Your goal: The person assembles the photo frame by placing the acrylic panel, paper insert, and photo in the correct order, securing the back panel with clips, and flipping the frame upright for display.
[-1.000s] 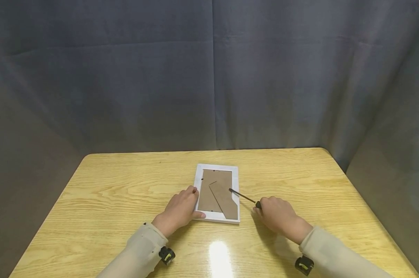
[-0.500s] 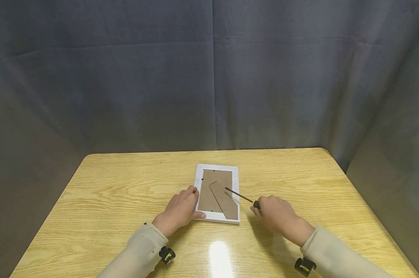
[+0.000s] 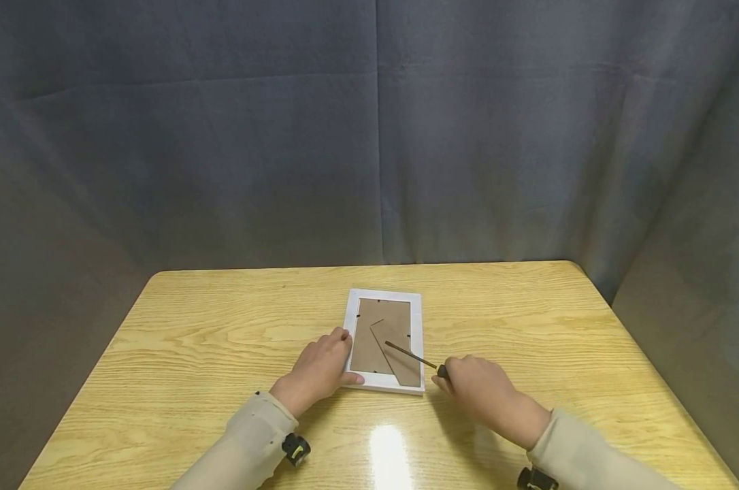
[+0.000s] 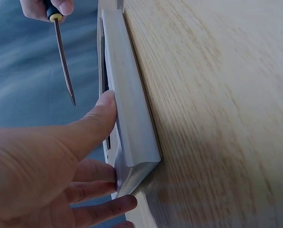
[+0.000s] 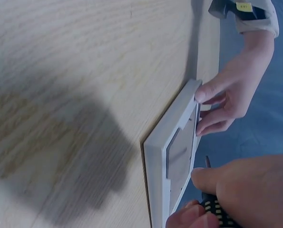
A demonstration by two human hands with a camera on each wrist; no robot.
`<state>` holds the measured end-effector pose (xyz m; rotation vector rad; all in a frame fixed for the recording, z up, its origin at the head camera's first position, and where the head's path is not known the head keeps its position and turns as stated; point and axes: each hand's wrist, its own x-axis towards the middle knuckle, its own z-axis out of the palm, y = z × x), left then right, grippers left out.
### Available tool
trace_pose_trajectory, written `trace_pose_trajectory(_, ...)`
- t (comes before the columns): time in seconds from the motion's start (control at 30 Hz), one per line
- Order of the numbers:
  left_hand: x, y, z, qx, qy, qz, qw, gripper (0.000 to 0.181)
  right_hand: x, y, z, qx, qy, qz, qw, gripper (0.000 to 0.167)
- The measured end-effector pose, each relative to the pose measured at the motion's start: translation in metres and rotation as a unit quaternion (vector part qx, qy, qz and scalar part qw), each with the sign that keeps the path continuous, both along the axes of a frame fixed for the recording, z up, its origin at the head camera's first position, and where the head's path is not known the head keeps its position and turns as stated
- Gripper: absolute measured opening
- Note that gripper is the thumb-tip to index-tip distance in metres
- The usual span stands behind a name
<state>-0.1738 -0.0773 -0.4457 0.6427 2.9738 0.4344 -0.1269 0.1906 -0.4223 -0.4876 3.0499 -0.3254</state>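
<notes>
A white picture frame [image 3: 383,389] lies face down on the table, showing its brown backing board [image 3: 366,350] with the angled stand flap and small dark tabs along the edges. My left hand [image 3: 319,365] holds its near left corner, thumb on the near edge and fingers along the left side. In my right hand [image 3: 488,395] is a screwdriver [image 3: 411,355], gripped by its black and yellow handle, most of which the hand hides. Its shaft slants over the right part of the backing; in the left wrist view the screwdriver tip [image 4: 73,101] is raised clear of the board.
The wood-grain table [image 3: 222,320] extends around the frame on every side. Grey curtains [image 3: 271,170] hang behind the table and at both sides. A dark band with a small device [image 3: 296,449] sits on the left wrist, with another device [image 3: 536,478] on the right.
The screwdriver tip has moved from the frame's right inner edge leftward and slightly nearer, over the backing. A dark tab at that edge now shows. The left hand and frame stay practically still.
</notes>
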Motion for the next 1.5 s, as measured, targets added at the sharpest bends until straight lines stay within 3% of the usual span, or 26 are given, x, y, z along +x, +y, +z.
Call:
trace_pose_trajectory(0.73,-0.001,0.0,0.0,0.001,-0.006,-0.002,1.0,0.076,0.015,-0.015,-0.005,-0.016,-0.01,0.038,0.9991,0.043)
trace_pose_trajectory(1.5,-0.001,-0.001,0.0,0.004,-0.005,0.001,1.0,0.076,0.02,-0.012,-0.011,-0.009,-0.02,0.034,0.9992,0.041)
